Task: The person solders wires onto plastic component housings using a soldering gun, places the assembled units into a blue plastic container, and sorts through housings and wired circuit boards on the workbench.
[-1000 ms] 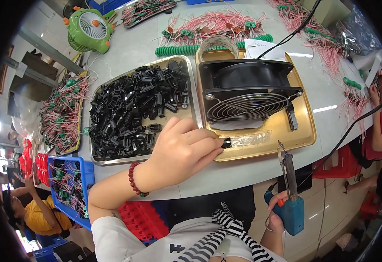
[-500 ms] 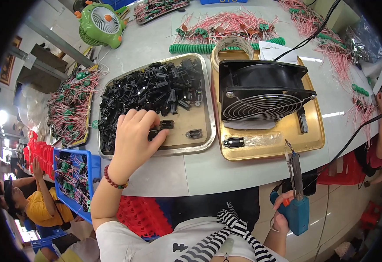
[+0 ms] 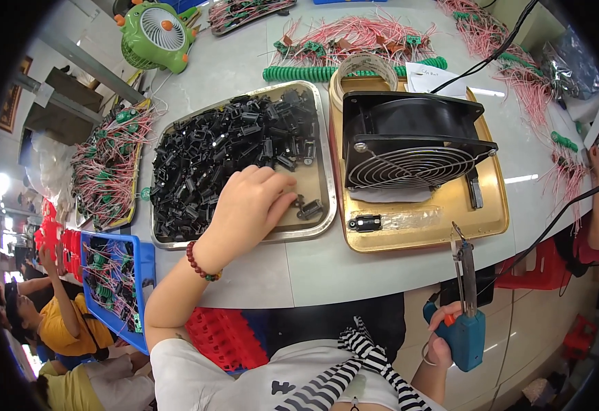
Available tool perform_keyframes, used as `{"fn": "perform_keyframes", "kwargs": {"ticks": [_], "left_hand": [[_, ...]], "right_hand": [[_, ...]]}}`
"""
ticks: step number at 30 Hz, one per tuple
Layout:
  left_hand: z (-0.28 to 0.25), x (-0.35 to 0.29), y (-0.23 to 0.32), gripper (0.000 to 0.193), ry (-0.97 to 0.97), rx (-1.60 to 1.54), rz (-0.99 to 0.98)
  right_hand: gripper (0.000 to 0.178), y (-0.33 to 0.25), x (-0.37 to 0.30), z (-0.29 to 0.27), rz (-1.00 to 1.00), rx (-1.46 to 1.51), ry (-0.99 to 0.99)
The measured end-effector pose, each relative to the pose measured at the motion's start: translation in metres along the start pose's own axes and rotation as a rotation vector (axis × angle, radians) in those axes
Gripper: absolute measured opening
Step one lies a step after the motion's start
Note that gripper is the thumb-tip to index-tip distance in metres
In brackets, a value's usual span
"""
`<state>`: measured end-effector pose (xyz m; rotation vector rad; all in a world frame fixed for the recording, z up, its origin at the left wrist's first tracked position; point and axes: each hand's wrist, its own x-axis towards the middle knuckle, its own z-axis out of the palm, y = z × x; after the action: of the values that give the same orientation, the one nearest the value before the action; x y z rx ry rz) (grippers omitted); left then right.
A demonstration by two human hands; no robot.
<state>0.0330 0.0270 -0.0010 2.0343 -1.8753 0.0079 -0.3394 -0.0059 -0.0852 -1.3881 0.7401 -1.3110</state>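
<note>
My left hand (image 3: 250, 209) is over the front part of a metal tray (image 3: 327, 171), its fingers curled together and pointing right. What they hold, if anything, is hidden. Just right of the fingertips lies a small black part with metal ends (image 3: 310, 209). A large pile of similar black parts (image 3: 210, 154) fills the left and back of that tray. My right hand (image 3: 441, 335) grips a teal soldering gun (image 3: 465, 339), its metal tip pointing up, just in front of a gold tray (image 3: 416, 240). One black part (image 3: 365, 223) sits in the gold tray's front left corner.
A black fan with a wire grille (image 3: 412, 144) stands in the gold tray, a tape roll (image 3: 364, 68) behind it. Pink-wired bundles (image 3: 111, 168) lie left and behind. A blue bin (image 3: 145, 274) holds more. A black cable (image 3: 567, 198) crosses the right. A co-worker (image 3: 73, 315) is at left.
My left hand has moved right across the tray, closer to the lone black part, which now sits tilted. My right hand and the soldering gun have hardly moved.
</note>
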Motion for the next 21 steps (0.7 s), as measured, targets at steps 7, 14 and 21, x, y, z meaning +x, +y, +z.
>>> {"fn": "perform_keyframes", "kwargs": {"ticks": [7, 14, 21], "left_hand": [[-0.009, -0.01, -0.001, 0.015, -0.051, -0.045, 0.016], [-0.017, -0.001, 0.022, 0.015, 0.222, -0.165, 0.117], [-0.005, 0.031, 0.089, 0.02, 0.249, -0.241, 0.367]], "right_hand": [[0.06, 0.004, -0.001, -0.006, -0.003, 0.002, -0.04], [0.061, 0.006, -0.002, -0.007, -0.041, 0.044, -0.03], [0.063, 0.003, -0.006, 0.0, 0.007, 0.159, 0.062]]}}
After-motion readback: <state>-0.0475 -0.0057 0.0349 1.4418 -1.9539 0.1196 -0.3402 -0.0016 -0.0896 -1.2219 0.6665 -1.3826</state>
